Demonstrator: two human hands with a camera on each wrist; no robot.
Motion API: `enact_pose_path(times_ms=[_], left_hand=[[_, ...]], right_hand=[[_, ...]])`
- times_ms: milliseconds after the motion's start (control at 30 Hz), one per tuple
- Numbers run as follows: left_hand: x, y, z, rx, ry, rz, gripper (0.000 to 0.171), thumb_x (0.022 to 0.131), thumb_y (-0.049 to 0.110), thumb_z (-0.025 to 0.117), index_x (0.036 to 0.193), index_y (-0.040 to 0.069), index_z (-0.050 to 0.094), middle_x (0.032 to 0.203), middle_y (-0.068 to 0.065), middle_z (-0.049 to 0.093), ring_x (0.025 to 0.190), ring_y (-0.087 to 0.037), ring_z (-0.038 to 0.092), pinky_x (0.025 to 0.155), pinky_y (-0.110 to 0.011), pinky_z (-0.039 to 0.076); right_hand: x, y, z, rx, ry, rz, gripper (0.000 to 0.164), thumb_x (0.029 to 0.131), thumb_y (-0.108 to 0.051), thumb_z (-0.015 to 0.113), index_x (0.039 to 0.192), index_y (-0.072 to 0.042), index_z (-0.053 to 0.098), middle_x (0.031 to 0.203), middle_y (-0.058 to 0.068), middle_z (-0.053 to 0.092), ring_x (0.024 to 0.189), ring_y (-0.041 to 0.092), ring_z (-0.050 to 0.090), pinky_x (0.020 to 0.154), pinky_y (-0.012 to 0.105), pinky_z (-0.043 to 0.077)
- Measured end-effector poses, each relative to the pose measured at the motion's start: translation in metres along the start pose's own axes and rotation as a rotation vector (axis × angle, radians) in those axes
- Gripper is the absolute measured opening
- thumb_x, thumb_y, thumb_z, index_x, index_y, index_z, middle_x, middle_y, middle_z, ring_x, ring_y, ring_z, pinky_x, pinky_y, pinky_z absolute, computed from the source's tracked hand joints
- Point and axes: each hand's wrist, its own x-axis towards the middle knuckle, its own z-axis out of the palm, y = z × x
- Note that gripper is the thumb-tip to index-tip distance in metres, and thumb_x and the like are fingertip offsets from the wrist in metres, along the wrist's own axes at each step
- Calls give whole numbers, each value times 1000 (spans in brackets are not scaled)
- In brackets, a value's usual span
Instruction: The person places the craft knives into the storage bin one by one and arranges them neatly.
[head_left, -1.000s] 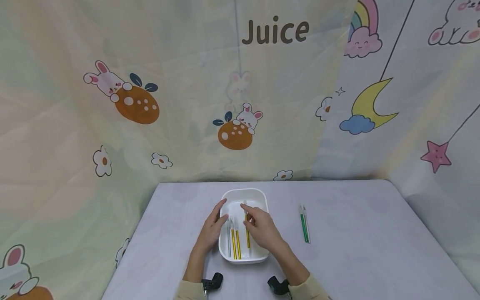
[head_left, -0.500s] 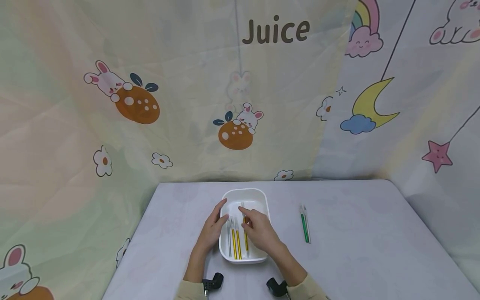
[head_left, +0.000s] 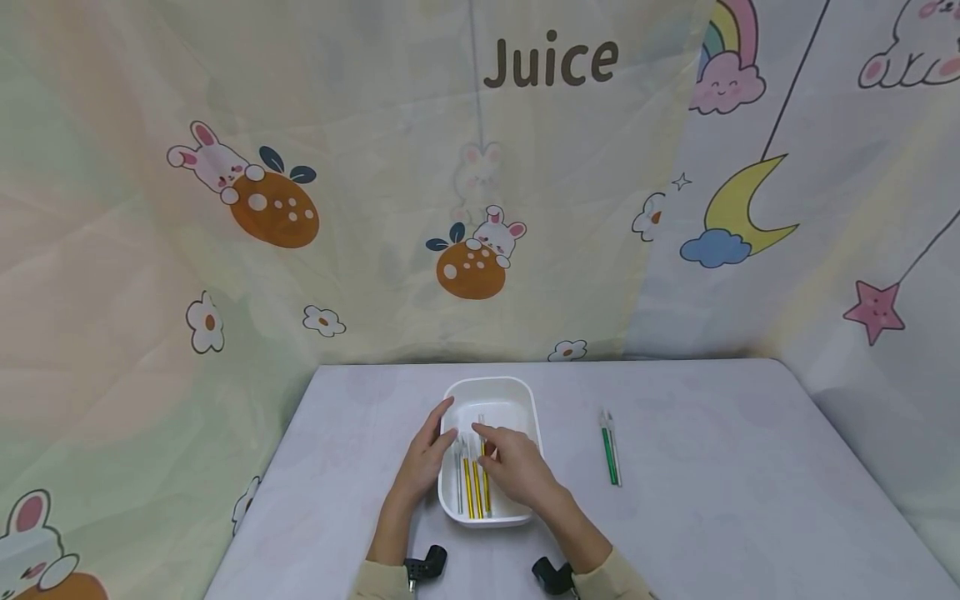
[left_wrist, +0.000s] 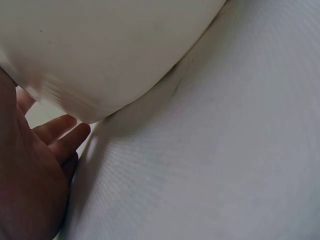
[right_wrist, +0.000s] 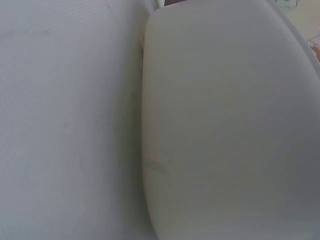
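Note:
A white tray point(head_left: 517, 393) sits on the table in the head view. My left hand point(head_left: 420, 467) holds its left side, thumb over the rim; in the left wrist view, fingers point(left_wrist: 70, 142) lie by its outer wall. Over the tray, my right hand point(head_left: 519, 468) pinches a slim yellow pen point(head_left: 487, 493) with a clear upper end, its index finger pointing away to the left. The held pen lies alongside two yellow pens point(head_left: 477, 492) and a pale, silvery pen point(head_left: 459, 483). The right wrist view shows mostly the tray's outer wall point(right_wrist: 220, 110), with the hand hidden.
To the tray's right, a green pen point(head_left: 608, 454) and a pale pen point(head_left: 615, 458) lie side by side on the white-covered table point(head_left: 720, 483). A printed cloth point(head_left: 390, 167) hangs behind the table's back edge.
My right hand has slid the yellow pen leftward and slightly nearer to me, up beside the other pens in the tray. The left hand and tray stay in place.

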Motion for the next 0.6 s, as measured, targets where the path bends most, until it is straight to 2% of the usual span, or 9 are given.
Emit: enact_pose_path(times_ms=[433,600], left_hand=[[-2,3,0,-28,2,1,52,109,25,53,158,37,41,173,2,26,162,-25,16,131,-54,15],[-2,3,0,-18,5,-6,51,108,27,53,157,38,42,172,3,27,162,-25,18,130,-54,16]], right_hand=[[-1,-2,5,-94,-50,14,48,92,-9,77,139,-10,67,80,-8,60,65,6,51,57,17,45],[-1,-2,6,-120,-68,15,47,92,-10,78,138,-10,67,80,-8,61,70,7,53,62,18,47]])
